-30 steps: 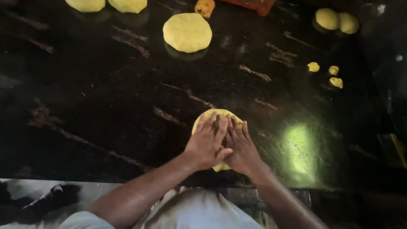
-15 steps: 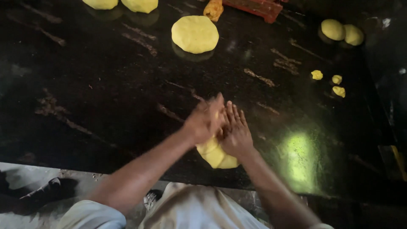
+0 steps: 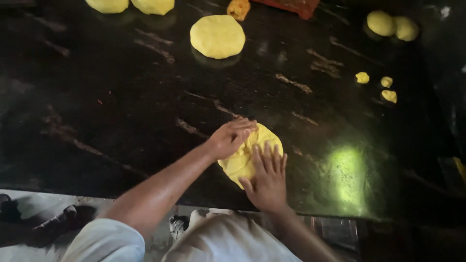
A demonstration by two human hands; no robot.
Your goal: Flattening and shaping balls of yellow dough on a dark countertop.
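Note:
A flattened piece of yellow dough (image 3: 259, 143) lies on the black stone counter (image 3: 121, 106) near its front edge. My left hand (image 3: 230, 137) rests on the dough's upper left part, fingers together and curled over its edge. My right hand (image 3: 266, 177) lies flat on the lower right part with fingers spread. Both hands press on the dough and neither lifts it.
A round flattened dough disc (image 3: 217, 36) sits farther back at the middle. Two more dough pieces (image 3: 128, 5) lie at the far left edge, two balls (image 3: 392, 24) at the far right, and three small scraps (image 3: 376, 85) nearby. A red object (image 3: 291, 6) lies at the back.
The hands were side by side on top of the dough; now the left has shifted to its upper left edge and the right has drawn back with fingers spread. The dough looks wider.

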